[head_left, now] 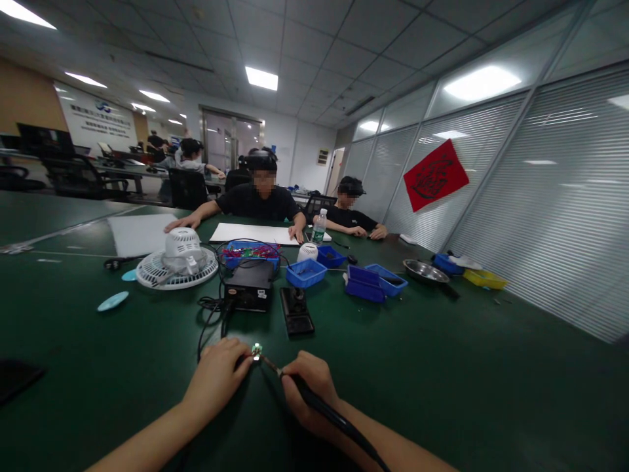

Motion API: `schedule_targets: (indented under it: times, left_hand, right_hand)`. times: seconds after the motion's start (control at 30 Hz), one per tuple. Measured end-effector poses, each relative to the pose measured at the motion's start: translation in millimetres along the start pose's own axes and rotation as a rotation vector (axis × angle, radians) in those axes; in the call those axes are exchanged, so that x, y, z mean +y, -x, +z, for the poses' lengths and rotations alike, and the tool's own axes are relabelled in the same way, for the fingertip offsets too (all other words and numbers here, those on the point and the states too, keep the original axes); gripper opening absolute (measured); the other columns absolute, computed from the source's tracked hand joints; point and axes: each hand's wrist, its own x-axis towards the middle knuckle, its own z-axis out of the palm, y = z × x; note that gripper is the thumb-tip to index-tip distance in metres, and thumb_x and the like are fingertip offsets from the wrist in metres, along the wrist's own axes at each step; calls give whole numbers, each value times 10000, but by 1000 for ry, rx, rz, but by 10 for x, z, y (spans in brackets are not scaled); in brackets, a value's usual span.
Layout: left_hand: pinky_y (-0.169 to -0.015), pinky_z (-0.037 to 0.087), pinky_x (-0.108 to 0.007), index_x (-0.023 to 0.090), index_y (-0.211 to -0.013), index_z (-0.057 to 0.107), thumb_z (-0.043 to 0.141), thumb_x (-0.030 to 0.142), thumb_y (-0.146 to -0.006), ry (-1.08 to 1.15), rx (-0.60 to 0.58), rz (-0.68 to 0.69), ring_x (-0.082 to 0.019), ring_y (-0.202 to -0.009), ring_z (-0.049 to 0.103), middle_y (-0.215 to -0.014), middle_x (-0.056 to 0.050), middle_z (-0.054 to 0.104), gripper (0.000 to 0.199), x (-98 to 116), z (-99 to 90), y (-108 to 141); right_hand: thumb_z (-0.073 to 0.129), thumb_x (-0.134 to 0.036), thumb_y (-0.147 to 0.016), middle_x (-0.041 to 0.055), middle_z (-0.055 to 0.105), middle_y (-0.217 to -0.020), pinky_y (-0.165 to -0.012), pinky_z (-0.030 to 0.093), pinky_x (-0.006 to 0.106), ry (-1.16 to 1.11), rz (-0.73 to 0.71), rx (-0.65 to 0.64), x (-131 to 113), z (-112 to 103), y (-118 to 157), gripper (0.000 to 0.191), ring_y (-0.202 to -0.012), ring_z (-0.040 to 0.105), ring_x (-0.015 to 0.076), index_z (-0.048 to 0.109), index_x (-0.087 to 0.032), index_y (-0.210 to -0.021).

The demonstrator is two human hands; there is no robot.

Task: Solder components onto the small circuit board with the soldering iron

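Low over the green table, my left hand (223,367) is closed, its fingertips pinching the edge of a small circuit board (257,352) with bright spots on it. In my right hand (310,388) is a soldering iron (314,400), gripped like a pen. Its tip points left and reaches the board; whether it touches, I cannot tell. The iron's thick black cable runs down over my right forearm. Just beyond my hands stand the black soldering iron stand (297,313) and a black soldering station (249,285) with cables around it.
A white fan part (181,259) lies at the left, near light-blue oval pieces (113,301). Blue bins (306,273) stand behind the stand, one holding red wires. A metal bowl (426,271) and a yellow tray (485,280) sit at right. Two people (263,196) sit opposite.
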Motion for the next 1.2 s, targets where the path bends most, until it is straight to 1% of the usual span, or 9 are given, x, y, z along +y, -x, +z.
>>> schedule_targets:
  times: [0.1,0.27,0.43,0.73,0.97,1.03,1.07,1.2]
  left_hand:
    - [-809,365,-325,242,-885,670,457,322,-882,-25,-1,-11,-206,-980,554,-961,-24,673,228,7,-6,9]
    - [-801,338,-342,273,-900,678,451,356,-887,-66,33,-29,-220,-1010,519,-977,-20,677,242,14,-9,25]
    - [-764,333,-334,274,-897,689,447,361,-893,-98,50,-14,-217,-958,523,-952,-21,671,257,16,-12,36]
    - [-794,364,-323,263,-901,694,451,356,-900,-42,53,16,-207,-923,544,-924,-19,672,260,-51,54,-6]
    - [-794,365,-318,265,-905,694,451,342,-898,-18,38,14,-205,-926,545,-924,-16,673,256,-35,36,15]
    - [-789,365,-316,263,-901,692,450,337,-898,-16,40,15,-205,-926,545,-921,-14,671,253,-31,33,19]
    - [-788,364,-316,261,-895,691,451,335,-897,-17,40,13,-206,-926,545,-916,-14,671,252,-29,32,19]
    - [-787,360,-316,254,-886,686,453,325,-895,-21,41,12,-204,-917,544,-906,-13,670,243,-28,28,8]
  right_hand:
    - [505,-213,-823,17,595,-586,-536,417,250,2,-5,4,-8,-2,-8,157,-525,535,143,615,-193,-713]
    - [510,-213,-825,17,585,-586,-530,407,248,-6,7,-4,-13,-7,-21,154,-522,535,143,619,-189,-718]
    - [515,-204,-818,13,576,-572,-524,402,249,-7,14,5,-14,-11,-13,148,-510,531,141,616,-186,-711]
    - [515,-197,-813,16,579,-572,-522,402,246,-17,8,15,-6,4,-12,148,-511,530,139,612,-187,-701]
    - [531,-174,-790,6,569,-580,-529,389,237,-49,19,24,4,-9,-1,119,-511,519,126,612,-174,-704]
    - [533,-186,-795,4,571,-591,-542,395,238,-73,57,21,-2,-16,1,120,-523,525,127,609,-176,-704]
    - [531,-193,-803,5,578,-603,-553,402,238,-87,99,17,-2,-16,3,128,-538,536,129,608,-178,-702]
    - [501,-216,-847,0,584,-618,-571,412,235,-162,349,-1,34,-6,4,210,-577,557,134,583,-185,-657]
